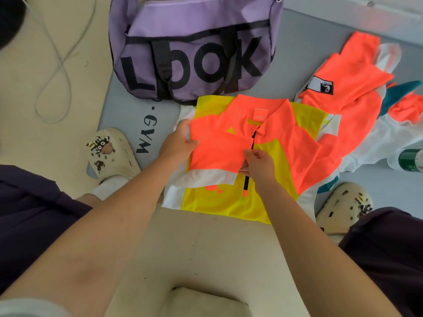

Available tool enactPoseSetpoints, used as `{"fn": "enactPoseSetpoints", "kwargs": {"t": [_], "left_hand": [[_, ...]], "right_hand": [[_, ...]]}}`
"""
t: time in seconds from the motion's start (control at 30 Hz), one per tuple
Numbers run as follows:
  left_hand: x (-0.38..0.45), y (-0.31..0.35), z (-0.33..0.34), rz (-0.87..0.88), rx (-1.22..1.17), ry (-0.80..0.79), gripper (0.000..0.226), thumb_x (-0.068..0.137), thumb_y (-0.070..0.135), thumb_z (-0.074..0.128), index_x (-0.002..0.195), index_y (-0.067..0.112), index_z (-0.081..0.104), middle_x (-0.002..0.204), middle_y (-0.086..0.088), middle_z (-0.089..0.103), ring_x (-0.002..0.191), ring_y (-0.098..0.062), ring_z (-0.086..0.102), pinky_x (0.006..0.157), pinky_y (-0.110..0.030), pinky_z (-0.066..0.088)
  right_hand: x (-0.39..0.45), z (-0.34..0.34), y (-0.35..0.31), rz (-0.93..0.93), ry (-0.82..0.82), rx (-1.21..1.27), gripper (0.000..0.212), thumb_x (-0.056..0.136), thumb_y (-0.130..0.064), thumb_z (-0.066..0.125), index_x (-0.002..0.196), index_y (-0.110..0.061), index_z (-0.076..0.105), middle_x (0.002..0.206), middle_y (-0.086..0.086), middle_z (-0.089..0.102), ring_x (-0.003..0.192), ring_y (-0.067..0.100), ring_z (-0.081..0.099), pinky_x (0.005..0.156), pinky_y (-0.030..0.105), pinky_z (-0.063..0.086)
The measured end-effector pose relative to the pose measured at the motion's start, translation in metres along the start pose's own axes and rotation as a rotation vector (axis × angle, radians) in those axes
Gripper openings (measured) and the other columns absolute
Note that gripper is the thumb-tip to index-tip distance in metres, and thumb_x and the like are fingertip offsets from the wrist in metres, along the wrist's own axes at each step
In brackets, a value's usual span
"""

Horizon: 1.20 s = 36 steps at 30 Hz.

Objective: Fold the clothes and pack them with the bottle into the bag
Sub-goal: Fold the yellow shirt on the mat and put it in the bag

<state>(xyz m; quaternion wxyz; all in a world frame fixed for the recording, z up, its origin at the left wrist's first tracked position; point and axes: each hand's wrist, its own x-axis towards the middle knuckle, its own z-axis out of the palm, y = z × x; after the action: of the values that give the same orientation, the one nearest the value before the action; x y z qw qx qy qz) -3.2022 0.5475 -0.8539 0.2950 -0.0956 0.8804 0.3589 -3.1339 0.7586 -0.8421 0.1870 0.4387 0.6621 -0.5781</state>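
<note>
While both hands [180, 143] grip, jacket [258, 156] lies flat

Bag [194, 42] behind jersey [263, 138] — bottle [410, 160] far right.

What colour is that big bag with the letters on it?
The bag is lilac purple with large black lettering, seen clearly in the head view.
</note>
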Motion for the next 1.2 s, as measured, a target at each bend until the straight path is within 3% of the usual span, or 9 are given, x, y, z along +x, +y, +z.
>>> {"fn": "enactPoseSetpoints", "kwargs": {"t": [0.17, 0.27, 0.4, 0.5, 0.67, 0.8, 0.97, 1.07, 1.2], "left_hand": [[-0.001, -0.002, 0.009, -0.114, 0.046, 0.106, 0.028, 0.088, 0.04, 0.067, 0.097, 0.015, 0.058, 0.094, -0.006, 0.066, 0.087, -0.026, 0.062, 0.078, -0.039, 0.05], [-0.002, -0.004, 0.012, -0.089, 0.075, 0.118, 0.017, 0.089, 0.033, 0.067, 0.082, 0.019, 0.059, 0.086, -0.002, 0.062, 0.087, -0.026, 0.061, 0.073, -0.036, 0.046], [0.001, -0.004, 0.011, -0.046, 0.034, 0.139, 0.013, 0.091, 0.024, 0.063, 0.082, 0.017, 0.057, 0.084, -0.002, 0.06, 0.085, -0.025, 0.059, 0.07, -0.033, 0.043], [0.0, -0.004, 0.011, -0.043, 0.029, 0.131, 0.012, 0.092, 0.023, 0.062, 0.083, 0.018, 0.057, 0.085, -0.002, 0.06, 0.086, -0.025, 0.059, 0.071, -0.033, 0.042], [-0.001, -0.003, 0.011, -0.077, 0.128, 0.176, 0.01, 0.093, 0.026, 0.059, 0.09, 0.017, 0.058, 0.094, -0.007, 0.064, 0.088, -0.029, 0.059, 0.072, -0.037, 0.046], [-0.012, 0.018, 0.019, 0.007, 0.207, 0.364, 0.014, 0.091, 0.028, 0.059, 0.092, 0.016, 0.053, 0.098, -0.007, 0.057, 0.081, -0.03, 0.056, 0.065, -0.038, 0.044], [-0.026, 0.063, 0.066, 0.413, 0.301, 0.094, 0.016, 0.091, 0.033, 0.06, 0.089, 0.017, 0.064, 0.095, -0.004, 0.06, 0.09, -0.028, 0.059, 0.066, -0.036, 0.043], [-0.032, 0.073, 0.096, 0.419, 0.262, -0.155, 0.032, 0.091, 0.035, 0.061, 0.119, 0.019, 0.065, 0.119, -0.005, 0.061, 0.117, -0.026, 0.053, 0.093, -0.04, 0.046], [-0.042, 0.07, 0.11, 0.311, 0.195, -0.232, 0.063, 0.092, 0.036, 0.06, 0.15, 0.028, 0.035, 0.149, -0.002, 0.041, 0.14, -0.026, 0.03, 0.112, -0.04, 0.028]], "right_hand": [[-0.001, 0.004, 0.011, 0.066, -0.031, -0.112, 0.028, 0.085, -0.025, 0.074, 0.084, 0.0, 0.059, 0.092, 0.03, 0.067, 0.088, 0.042, 0.069, 0.078, 0.053, 0.057], [-0.006, 0.01, 0.013, 0.03, -0.036, -0.251, 0.025, 0.085, -0.018, 0.071, 0.075, -0.003, 0.054, 0.079, 0.026, 0.058, 0.08, 0.036, 0.064, 0.082, 0.064, 0.049], [-0.012, 0.008, 0.017, -0.033, -0.048, -0.323, 0.019, 0.094, -0.019, 0.06, 0.088, -0.003, 0.052, 0.08, 0.014, 0.055, 0.061, 0.028, 0.062, 0.055, 0.038, 0.054], [-0.016, 0.002, 0.023, -0.026, -0.067, -0.362, 0.017, 0.095, -0.018, 0.059, 0.099, -0.004, 0.049, 0.081, 0.017, 0.061, 0.032, 0.013, 0.054, 0.031, 0.022, 0.033], [-0.016, -0.02, 0.02, -0.103, 0.023, -0.533, 0.011, 0.085, -0.014, 0.067, 0.087, -0.01, 0.056, 0.082, 0.013, 0.07, 0.062, 0.03, 0.065, 0.059, 0.038, 0.051], [-0.014, -0.065, 0.003, -0.296, 0.318, -0.556, 0.007, 0.087, -0.015, 0.061, 0.09, -0.009, 0.059, 0.082, 0.006, 0.063, 0.071, 0.024, 0.055, 0.059, 0.031, 0.036], [-0.013, -0.135, -0.021, -0.534, 0.556, -0.632, 0.013, 0.087, -0.007, 0.057, 0.099, -0.003, 0.059, 0.1, 0.012, 0.058, 0.091, 0.029, 0.053, 0.069, 0.036, 0.039], [-0.011, -0.159, -0.033, -0.699, 0.524, -0.744, 0.018, 0.084, -0.009, 0.064, 0.102, -0.004, 0.065, 0.104, 0.011, 0.065, 0.1, 0.032, 0.055, 0.083, 0.044, 0.044], [-0.002, -0.157, -0.041, -0.725, 0.299, -0.847, 0.029, 0.081, -0.02, 0.069, 0.109, -0.011, 0.067, 0.108, 0.007, 0.067, 0.11, 0.03, 0.055, 0.089, 0.042, 0.038]]}}
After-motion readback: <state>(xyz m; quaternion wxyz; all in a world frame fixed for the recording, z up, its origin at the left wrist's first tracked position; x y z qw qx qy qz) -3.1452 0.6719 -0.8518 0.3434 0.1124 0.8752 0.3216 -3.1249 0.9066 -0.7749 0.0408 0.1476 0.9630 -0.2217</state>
